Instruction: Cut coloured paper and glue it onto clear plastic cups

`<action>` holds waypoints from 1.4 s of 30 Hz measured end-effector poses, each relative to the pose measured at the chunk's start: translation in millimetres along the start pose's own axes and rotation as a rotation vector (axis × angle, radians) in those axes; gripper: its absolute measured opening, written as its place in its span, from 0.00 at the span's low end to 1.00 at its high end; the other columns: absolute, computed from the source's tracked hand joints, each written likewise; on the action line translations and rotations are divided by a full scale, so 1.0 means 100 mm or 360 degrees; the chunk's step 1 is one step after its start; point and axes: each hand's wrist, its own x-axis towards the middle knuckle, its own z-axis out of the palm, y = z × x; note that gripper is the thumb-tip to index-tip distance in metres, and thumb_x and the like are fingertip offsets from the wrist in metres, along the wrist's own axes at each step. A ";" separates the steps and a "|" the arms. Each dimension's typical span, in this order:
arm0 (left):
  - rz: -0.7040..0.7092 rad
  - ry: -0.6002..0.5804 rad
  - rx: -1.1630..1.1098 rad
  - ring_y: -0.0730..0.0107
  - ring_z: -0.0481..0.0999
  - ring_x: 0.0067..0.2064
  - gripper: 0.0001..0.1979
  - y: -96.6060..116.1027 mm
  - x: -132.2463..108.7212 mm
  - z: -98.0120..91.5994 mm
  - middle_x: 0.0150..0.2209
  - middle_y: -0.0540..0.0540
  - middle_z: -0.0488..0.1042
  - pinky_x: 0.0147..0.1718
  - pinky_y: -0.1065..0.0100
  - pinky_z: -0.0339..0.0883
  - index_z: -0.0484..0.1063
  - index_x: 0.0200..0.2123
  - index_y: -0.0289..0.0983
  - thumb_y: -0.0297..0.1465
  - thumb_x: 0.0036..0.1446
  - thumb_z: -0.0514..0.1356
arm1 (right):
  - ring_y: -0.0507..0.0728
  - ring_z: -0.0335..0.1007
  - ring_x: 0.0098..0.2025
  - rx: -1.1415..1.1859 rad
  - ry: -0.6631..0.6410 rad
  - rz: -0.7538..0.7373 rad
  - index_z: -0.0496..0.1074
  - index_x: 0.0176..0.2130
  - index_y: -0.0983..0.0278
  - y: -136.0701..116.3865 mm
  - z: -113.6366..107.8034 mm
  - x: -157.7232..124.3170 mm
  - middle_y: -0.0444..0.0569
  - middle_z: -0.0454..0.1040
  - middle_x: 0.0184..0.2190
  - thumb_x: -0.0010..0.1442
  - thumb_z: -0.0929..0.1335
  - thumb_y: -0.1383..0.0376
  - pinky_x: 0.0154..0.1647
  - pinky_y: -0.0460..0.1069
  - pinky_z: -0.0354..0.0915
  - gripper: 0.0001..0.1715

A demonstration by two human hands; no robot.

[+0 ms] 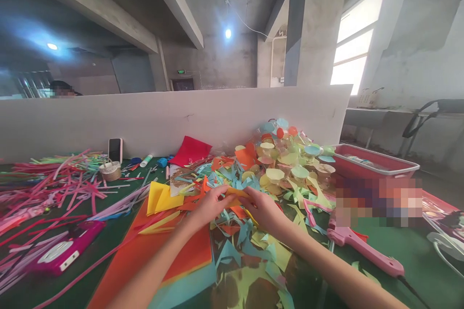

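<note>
Bare forearms (152,265) reach up from the bottom of the view and angle inward, the left hand (207,206) and right hand (263,210) almost meeting, their fingers (222,194) pinching a small orange paper scrap (236,194) between them. Beneath lies a heap of jagged blue, yellow and orange paper offcuts (235,246). A pink plastic glue gun (362,250) rests at 3 o'clock on the green-topped bench (427,246), with stacked orange card sheets (186,246) at 9 o'clock and a mound of translucent pastel discs (286,154) at 1 o'clock.
</note>
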 end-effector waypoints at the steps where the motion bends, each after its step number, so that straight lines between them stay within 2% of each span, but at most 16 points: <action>1: 0.0048 -0.0056 0.0041 0.64 0.73 0.37 0.13 -0.01 0.00 0.00 0.33 0.48 0.75 0.38 0.68 0.68 0.76 0.30 0.40 0.43 0.53 0.61 | 0.53 0.59 0.26 0.0034 -0.0002 0.0011 0.63 0.33 0.60 0.00 -0.02 -0.01 0.41 0.66 0.24 0.65 0.61 0.59 0.28 0.46 0.52 0.10; 4: 0.0108 -0.0156 0.0122 0.65 0.71 0.39 0.13 -0.05 0.00 -0.02 0.35 0.48 0.73 0.39 0.68 0.64 0.75 0.32 0.39 0.40 0.59 0.56 | 0.54 0.65 0.29 0.0217 -0.0001 0.0046 0.65 0.35 0.60 0.01 -0.10 -0.03 0.44 0.70 0.27 0.65 0.60 0.58 0.31 0.47 0.58 0.10; 11: -0.0199 -0.0179 -0.0205 0.70 0.68 0.32 0.14 -0.06 -0.05 0.02 0.30 0.51 0.72 0.31 0.70 0.60 0.72 0.38 0.38 0.43 0.56 0.61 | 0.56 0.71 0.36 0.0596 0.0245 0.0123 0.66 0.43 0.60 0.07 -0.17 -0.04 0.47 0.75 0.35 0.61 0.64 0.53 0.37 0.50 0.66 0.14; 16: -0.0229 -0.0246 -0.0466 0.72 0.69 0.29 0.17 0.07 -0.07 0.08 0.27 0.53 0.71 0.31 0.70 0.63 0.69 0.35 0.38 0.43 0.49 0.65 | 0.56 0.71 0.34 0.0557 0.0128 0.0031 0.66 0.34 0.60 0.02 -0.14 -0.07 0.47 0.75 0.32 0.62 0.63 0.53 0.36 0.51 0.66 0.13; 19: -0.0229 -0.0269 -0.0442 0.71 0.69 0.30 0.17 0.11 -0.08 0.10 0.27 0.53 0.71 0.32 0.70 0.64 0.69 0.34 0.38 0.45 0.49 0.65 | 0.57 0.71 0.33 0.0531 0.0075 0.0024 0.65 0.32 0.60 0.00 -0.13 -0.08 0.47 0.76 0.31 0.62 0.62 0.54 0.36 0.51 0.65 0.13; 24: -0.0123 -0.0256 -0.0150 0.69 0.69 0.29 0.20 0.12 -0.07 0.08 0.24 0.52 0.70 0.32 0.69 0.64 0.70 0.29 0.38 0.49 0.57 0.56 | 0.56 0.70 0.33 0.0563 0.0072 0.0038 0.66 0.33 0.60 0.02 -0.14 -0.06 0.47 0.76 0.32 0.62 0.62 0.58 0.35 0.50 0.63 0.11; 27: -0.0095 -0.0247 -0.0058 0.69 0.69 0.29 0.20 0.11 -0.06 0.06 0.24 0.51 0.70 0.32 0.69 0.64 0.72 0.27 0.37 0.49 0.56 0.56 | 0.54 0.66 0.30 0.0481 0.0086 0.0048 0.64 0.30 0.60 0.03 -0.16 -0.06 0.45 0.73 0.29 0.63 0.62 0.59 0.33 0.49 0.60 0.11; 31: -0.0075 -0.0270 0.0038 0.68 0.70 0.31 0.21 0.05 -0.04 0.05 0.27 0.50 0.74 0.32 0.69 0.64 0.75 0.31 0.37 0.49 0.57 0.55 | 0.53 0.64 0.30 0.0336 0.0121 -0.0025 0.61 0.28 0.60 0.04 -0.20 -0.06 0.43 0.71 0.28 0.63 0.62 0.61 0.31 0.47 0.58 0.12; 37: -0.0102 -0.0250 0.0246 0.69 0.68 0.30 0.24 0.03 -0.02 0.01 0.26 0.51 0.74 0.28 0.71 0.62 0.76 0.30 0.36 0.52 0.55 0.55 | 0.54 0.69 0.33 0.0042 0.0081 -0.0119 0.65 0.34 0.60 0.00 -0.25 -0.05 0.45 0.74 0.33 0.66 0.62 0.65 0.32 0.47 0.60 0.08; 40: -0.0075 -0.0156 0.0290 0.68 0.68 0.29 0.25 0.05 -0.02 -0.03 0.25 0.50 0.74 0.27 0.71 0.63 0.77 0.29 0.37 0.53 0.55 0.55 | 0.55 0.73 0.37 -0.0140 0.0138 -0.0052 0.68 0.42 0.59 -0.04 -0.43 -0.06 0.47 0.77 0.39 0.69 0.60 0.65 0.35 0.47 0.63 0.08; 42: -0.0069 -0.0098 0.0316 0.67 0.70 0.30 0.25 0.04 -0.01 -0.06 0.26 0.50 0.75 0.28 0.71 0.64 0.78 0.30 0.37 0.53 0.54 0.56 | 0.57 0.74 0.39 -0.0451 0.0226 0.0064 0.68 0.47 0.59 0.00 -0.68 -0.11 0.50 0.78 0.42 0.69 0.60 0.64 0.36 0.49 0.64 0.10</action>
